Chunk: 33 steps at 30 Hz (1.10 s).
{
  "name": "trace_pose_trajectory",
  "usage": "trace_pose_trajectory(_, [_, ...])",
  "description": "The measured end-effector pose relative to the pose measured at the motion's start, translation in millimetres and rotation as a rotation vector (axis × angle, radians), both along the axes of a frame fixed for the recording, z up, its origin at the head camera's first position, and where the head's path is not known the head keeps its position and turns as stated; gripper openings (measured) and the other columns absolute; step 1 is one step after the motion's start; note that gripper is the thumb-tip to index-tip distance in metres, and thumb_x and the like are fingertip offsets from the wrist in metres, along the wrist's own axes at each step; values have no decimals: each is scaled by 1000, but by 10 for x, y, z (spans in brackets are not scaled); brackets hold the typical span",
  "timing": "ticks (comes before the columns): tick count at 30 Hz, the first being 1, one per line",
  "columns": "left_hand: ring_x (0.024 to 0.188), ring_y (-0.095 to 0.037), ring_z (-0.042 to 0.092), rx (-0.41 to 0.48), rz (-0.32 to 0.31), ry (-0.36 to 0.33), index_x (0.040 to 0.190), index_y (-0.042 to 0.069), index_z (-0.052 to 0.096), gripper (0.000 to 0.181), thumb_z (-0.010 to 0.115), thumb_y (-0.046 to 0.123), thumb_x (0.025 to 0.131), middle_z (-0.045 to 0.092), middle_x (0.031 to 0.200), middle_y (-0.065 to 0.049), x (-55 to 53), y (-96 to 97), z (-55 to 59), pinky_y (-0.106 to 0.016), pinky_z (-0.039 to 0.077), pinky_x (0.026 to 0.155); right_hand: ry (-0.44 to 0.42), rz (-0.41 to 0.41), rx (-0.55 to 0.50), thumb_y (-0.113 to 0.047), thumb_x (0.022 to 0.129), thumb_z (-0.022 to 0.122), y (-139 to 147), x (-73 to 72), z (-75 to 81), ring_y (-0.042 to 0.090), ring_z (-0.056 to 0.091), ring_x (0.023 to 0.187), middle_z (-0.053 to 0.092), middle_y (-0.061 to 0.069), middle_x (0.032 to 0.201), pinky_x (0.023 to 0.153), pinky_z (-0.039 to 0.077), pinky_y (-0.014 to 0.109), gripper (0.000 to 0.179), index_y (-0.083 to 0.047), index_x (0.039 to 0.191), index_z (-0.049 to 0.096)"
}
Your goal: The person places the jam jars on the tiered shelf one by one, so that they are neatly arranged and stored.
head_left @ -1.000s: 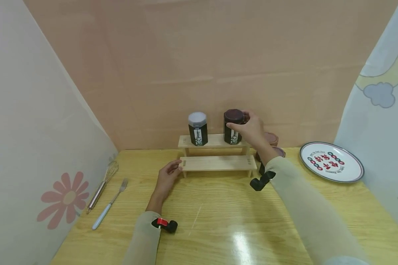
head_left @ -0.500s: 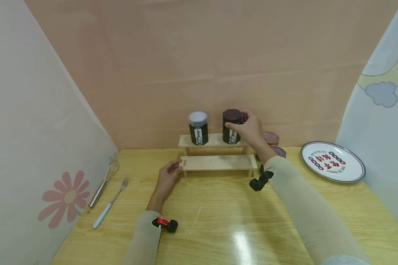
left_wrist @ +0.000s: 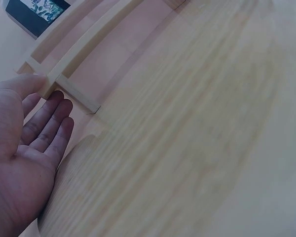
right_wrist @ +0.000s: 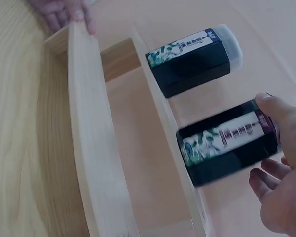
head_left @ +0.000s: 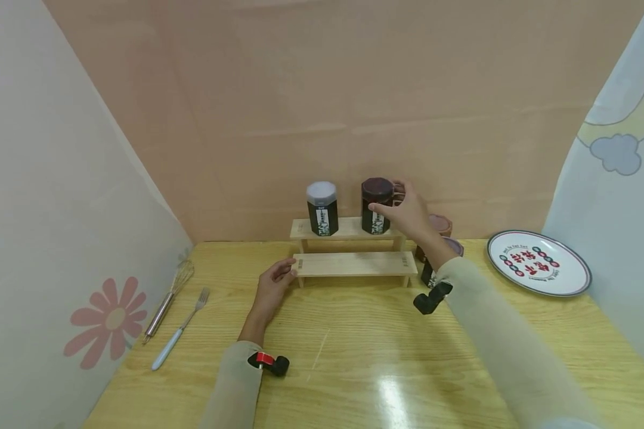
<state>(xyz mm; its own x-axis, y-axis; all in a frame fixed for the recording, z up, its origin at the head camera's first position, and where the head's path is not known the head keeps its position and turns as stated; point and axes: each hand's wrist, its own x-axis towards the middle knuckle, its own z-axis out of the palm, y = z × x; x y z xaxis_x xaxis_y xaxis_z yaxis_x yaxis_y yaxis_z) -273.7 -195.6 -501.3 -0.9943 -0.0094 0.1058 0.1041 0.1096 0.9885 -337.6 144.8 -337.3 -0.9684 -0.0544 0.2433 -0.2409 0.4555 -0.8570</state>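
Note:
A two-step wooden shelf point(head_left: 354, 263) stands at the back of the table. My left hand point(head_left: 272, 289) holds the left end of its lower step, thumb on the edge and fingers by the underside in the left wrist view. Two octagonal black jars with picture labels stand upright on the upper step: a white-lidded jar point(head_left: 322, 221) on the left and a dark-lidded jar point(right_wrist: 227, 143) on the right. My right hand point(head_left: 410, 214) is loosely around the dark lid, thumb tip at its corner. Its lower fingers stand apart from the jar in the right wrist view.
More dark jars point(head_left: 452, 245) with purplish lids stand right of the shelf, partly behind my right forearm. A white oval plate point(head_left: 566, 271) with red characters lies farther right. A whisk point(head_left: 161, 313) and a blue-handled fork point(head_left: 170, 345) lie at left.
The dark-lidded jar has shifted slightly left on the upper step. My right hand has since eased a little to the right and loosened around its lid. The left hand stays at the shelf's end.

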Motion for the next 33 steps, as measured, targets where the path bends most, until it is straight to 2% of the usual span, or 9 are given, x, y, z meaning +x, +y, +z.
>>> trace_pose_trajectory(4, [123, -18, 56, -3, -1, -10, 138, 14, 64, 38, 69, 24, 101, 59, 138, -11, -15, 7, -12, -16, 52, 89, -30, 33, 2, -38, 91, 79, 172, 117, -3, 41, 41, 146, 41, 20, 159, 121, 36, 56, 96, -9, 163, 23])
trace_pose_trajectory(9, [125, -21, 54, -8, 5, -33, 138, 15, 65, 38, 69, 25, 101, 59, 140, -10, -31, -6, -27, -18, 51, 89, -5, 7, 83, -40, 92, 78, 468, 291, -84, 43, 44, 144, 44, 19, 158, 119, 38, 57, 91, -7, 161, 29])
trace_pose_trajectory(13, [127, -20, 53, -13, -3, -52, 141, 14, 62, 41, 68, 25, 102, 57, 142, -11, -49, -11, -20, -20, 50, 91, 23, -24, 105, -41, 93, 77, 731, 425, -197, 46, 44, 144, 45, 22, 157, 118, 38, 59, 90, -5, 160, 30])
trace_pose_trajectory(21, [126, -18, 52, -21, 4, -66, 142, 15, 62, 41, 67, 24, 103, 56, 143, -9, -70, -24, -13, -20, 50, 91, 0, -56, 115, -42, 92, 78, 1117, 681, -563, 50, 36, 147, 36, 26, 162, 116, 34, 66, 97, -4, 162, 24])
trace_pose_trajectory(28, [127, -22, 54, -18, -3, -39, 139, 16, 63, 39, 68, 26, 102, 58, 141, -11, -41, -25, -7, -16, 50, 91, -24, -82, 83, -42, 90, 81, 1209, 742, -916, 53, 37, 146, 39, 30, 158, 114, 35, 70, 103, -1, 162, 21])
trace_pose_trajectory(33, [127, -22, 54, -15, -15, -30, 138, 16, 64, 39, 69, 25, 101, 58, 140, -10, -31, -14, 2, -16, 50, 92, 11, -123, 44, -36, 89, 83, 1175, 752, -1093, 50, 43, 142, 45, 33, 150, 113, 36, 69, 100, 3, 160, 24])
